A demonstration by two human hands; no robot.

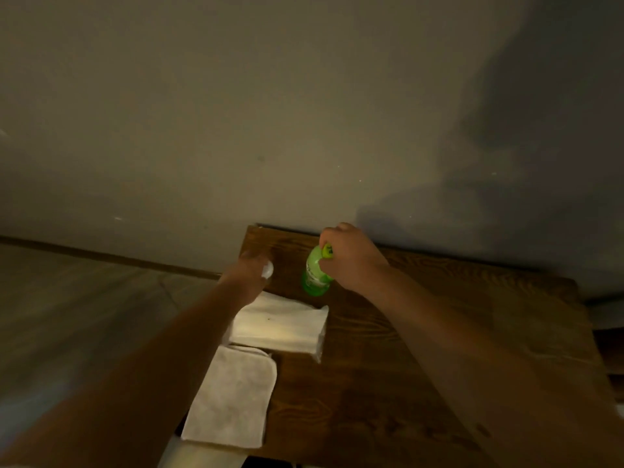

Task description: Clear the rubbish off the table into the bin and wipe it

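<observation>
Green plastic bottle (315, 275) with yellow cap, standing near the far edge of the dark wooden worktop (422, 332), its neck held in the right hand (351, 261). Small white crumpled scrap (267, 270), blurred, held in the left hand (251, 271). White tissue pack (280, 324) lying flat mid-worktop; white folded cloth (233, 400) just beside it at the near left edge.
</observation>
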